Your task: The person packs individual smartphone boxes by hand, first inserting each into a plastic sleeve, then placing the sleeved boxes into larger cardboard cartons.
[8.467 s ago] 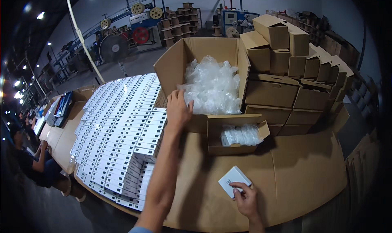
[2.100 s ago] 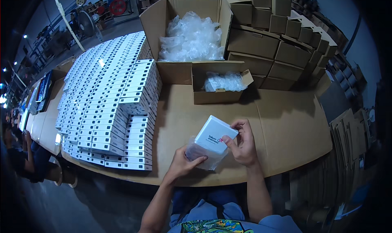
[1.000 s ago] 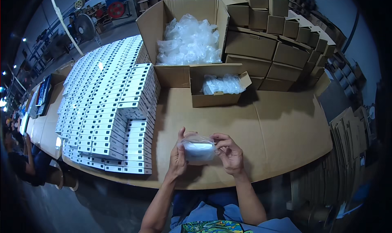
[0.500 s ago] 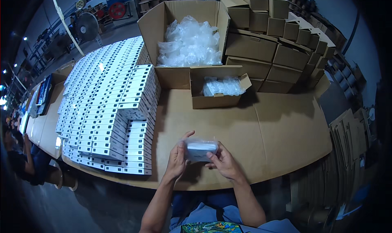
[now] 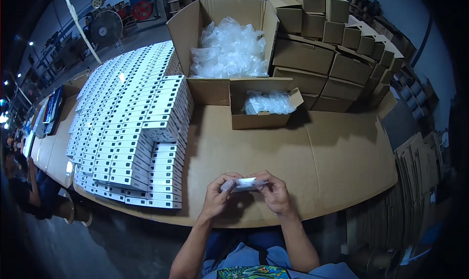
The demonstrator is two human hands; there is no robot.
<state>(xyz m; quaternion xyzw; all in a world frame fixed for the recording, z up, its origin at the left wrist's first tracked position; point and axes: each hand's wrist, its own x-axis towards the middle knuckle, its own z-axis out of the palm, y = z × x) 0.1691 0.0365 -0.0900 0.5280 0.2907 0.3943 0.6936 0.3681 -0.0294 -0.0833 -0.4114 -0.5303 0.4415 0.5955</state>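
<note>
Both my hands hold a small white box (image 5: 245,183) seen edge-on, just above the near edge of the cardboard-covered table (image 5: 332,157). My left hand (image 5: 218,197) grips its left end and my right hand (image 5: 274,193) grips its right end. A clear plastic wrap seems to sit at the box's left end under my left fingers. To my left lies a big stack of white boxes (image 5: 132,127) in many rows.
A large open carton (image 5: 195,30) filled with clear plastic bags (image 5: 228,49) stands at the back. A small open carton (image 5: 261,115) with bags sits in front of it. Stacked brown cartons (image 5: 332,49) rise at the right. A person (image 5: 24,191) sits at far left.
The white box was held flat-on with its face showing, then turned and lowered until it lies edge-on between both hands near the table edge.
</note>
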